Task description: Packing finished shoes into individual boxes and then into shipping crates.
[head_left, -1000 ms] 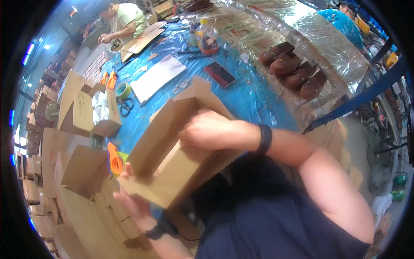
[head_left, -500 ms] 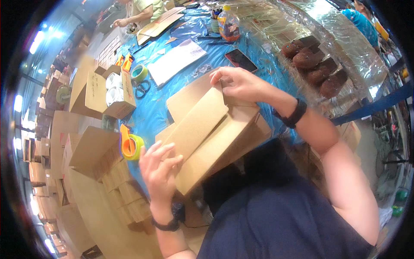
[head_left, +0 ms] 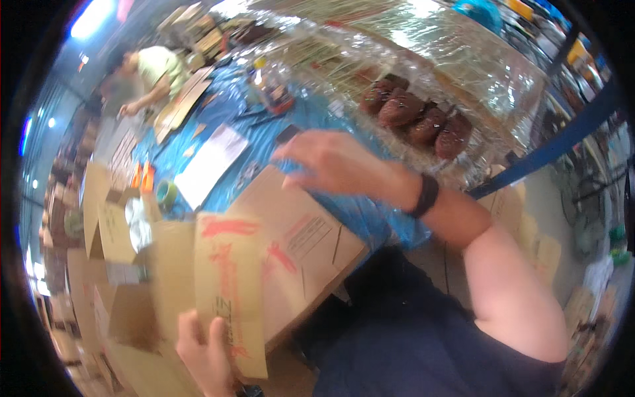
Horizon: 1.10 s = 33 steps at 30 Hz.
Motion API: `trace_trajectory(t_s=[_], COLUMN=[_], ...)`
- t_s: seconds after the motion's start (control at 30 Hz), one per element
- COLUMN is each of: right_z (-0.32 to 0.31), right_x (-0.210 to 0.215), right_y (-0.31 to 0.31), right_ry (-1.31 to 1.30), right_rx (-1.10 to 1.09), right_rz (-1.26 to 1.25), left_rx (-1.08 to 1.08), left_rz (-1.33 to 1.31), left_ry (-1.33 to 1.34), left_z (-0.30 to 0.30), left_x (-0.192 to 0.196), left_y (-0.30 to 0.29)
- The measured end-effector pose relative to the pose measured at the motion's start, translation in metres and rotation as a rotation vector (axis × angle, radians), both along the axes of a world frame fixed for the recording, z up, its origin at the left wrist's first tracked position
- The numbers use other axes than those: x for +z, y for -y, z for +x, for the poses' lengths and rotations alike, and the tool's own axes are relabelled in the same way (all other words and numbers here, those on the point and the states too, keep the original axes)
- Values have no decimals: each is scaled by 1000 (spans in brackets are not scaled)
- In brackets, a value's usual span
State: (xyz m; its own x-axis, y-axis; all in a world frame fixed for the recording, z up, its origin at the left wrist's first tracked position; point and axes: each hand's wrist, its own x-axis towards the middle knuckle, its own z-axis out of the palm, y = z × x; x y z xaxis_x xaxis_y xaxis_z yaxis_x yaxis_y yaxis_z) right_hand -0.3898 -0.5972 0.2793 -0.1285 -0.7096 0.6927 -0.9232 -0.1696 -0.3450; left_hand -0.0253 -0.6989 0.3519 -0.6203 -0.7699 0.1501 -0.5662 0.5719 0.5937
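Observation:
A brown cardboard box (head_left: 278, 264) with red markings lies tilted on the near edge of the blue-covered table (head_left: 264, 132), its flaps spread toward me. My left hand (head_left: 208, 357) grips the near flap from below at the bottom of the view. My right hand (head_left: 331, 162), with a black band on the wrist, hovers open just above the box's far edge, fingers spread and blurred; I cannot tell whether it touches the box.
A roll of tape (head_left: 165, 193), white paper sheets (head_left: 208, 165) and a bottle (head_left: 271, 86) lie on the table. Several open cardboard boxes (head_left: 109, 225) stand at the left. Brown items (head_left: 417, 122) sit under clear wrap at the back. Another person (head_left: 152, 76) works at the far end.
The box has swung round and dropped flatter, flaps now toward me. My right hand has come off its far edge and opened. My left hand has shifted lower onto the near flap.

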Motion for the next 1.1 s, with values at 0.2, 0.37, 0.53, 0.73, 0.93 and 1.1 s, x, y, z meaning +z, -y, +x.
trace_trajectory(t_s=[0.2,0.37,0.53,0.73,0.93,1.1], right_z=[-287,-266,-185,-9,69,108], right_x=[-139,-100,-80,-33,-34,-13], right_y=[-152,-77,-35,-48,-66,-73], right_ry=[429,487,982,1465,1578,1637], right_rx=[-731,-715,-562,331,483,559], right_rz=[165,291,45,-212,-110,-42], left_rx=[-337,-159,-214,-394,-413,-351], left_rz=[-283,-202,-396,639,847,847], left_ry=[539,372,250,-390,-509,-795], left_z=[-27,-25,-22,-72,-94,-85], left_x=[-83,-95,-83,-53,-75,-50], left_y=[11,2,0,-54,-75,-90])
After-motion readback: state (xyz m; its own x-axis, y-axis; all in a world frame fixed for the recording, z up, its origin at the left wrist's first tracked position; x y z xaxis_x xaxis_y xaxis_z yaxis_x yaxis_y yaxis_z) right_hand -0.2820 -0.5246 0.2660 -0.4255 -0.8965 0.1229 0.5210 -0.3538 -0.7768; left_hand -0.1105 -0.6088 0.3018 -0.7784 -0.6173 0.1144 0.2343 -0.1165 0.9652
